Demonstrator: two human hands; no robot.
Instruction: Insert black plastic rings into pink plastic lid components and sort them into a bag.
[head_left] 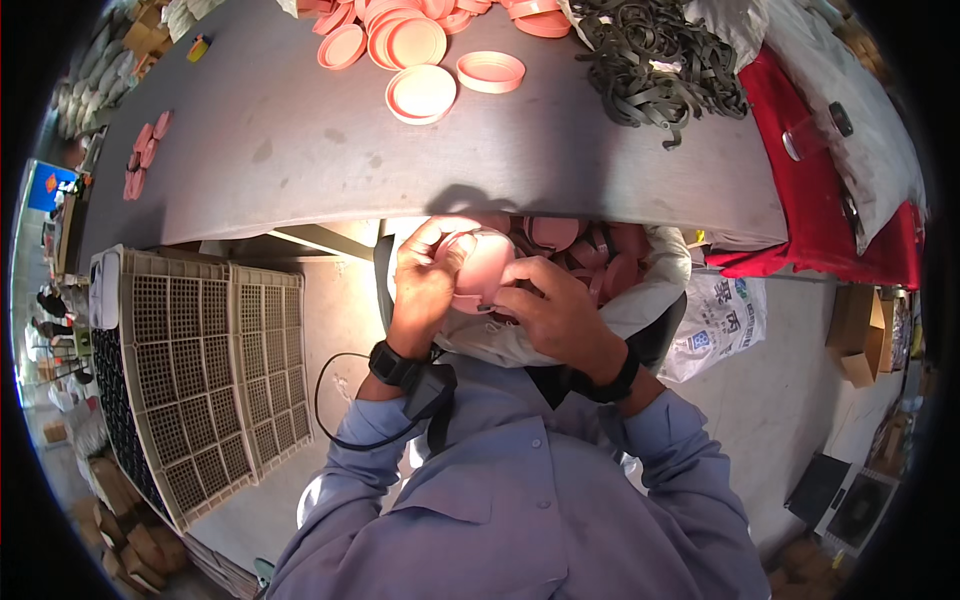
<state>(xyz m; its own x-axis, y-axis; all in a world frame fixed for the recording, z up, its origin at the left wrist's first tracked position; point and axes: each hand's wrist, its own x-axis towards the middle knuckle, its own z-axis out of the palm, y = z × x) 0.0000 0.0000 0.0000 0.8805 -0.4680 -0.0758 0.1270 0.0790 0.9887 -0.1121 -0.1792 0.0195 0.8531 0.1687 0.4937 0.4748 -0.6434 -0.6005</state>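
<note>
My left hand (422, 285) and my right hand (556, 308) together grip a round pink cap (484, 262) just in front of the table's near edge. The left thumb presses on its face while the fingers curl around the far side. On its near right rim, the right fingertips are closed. A small dark bit shows at the cap's lower edge; whether it is a strap end I cannot tell. Below and behind the hands, a white sack (668, 262) holds many similar pink caps (622, 272), some with dark strips.
Across the grey table (330, 150) lie loose pink caps (420, 93), a heap of dark straps (665, 80) and several stacked pink pieces (145, 150). Plastic crates (200, 370) stand at left. Red cloth (765, 130) and a printed white bag (720, 325) are at right.
</note>
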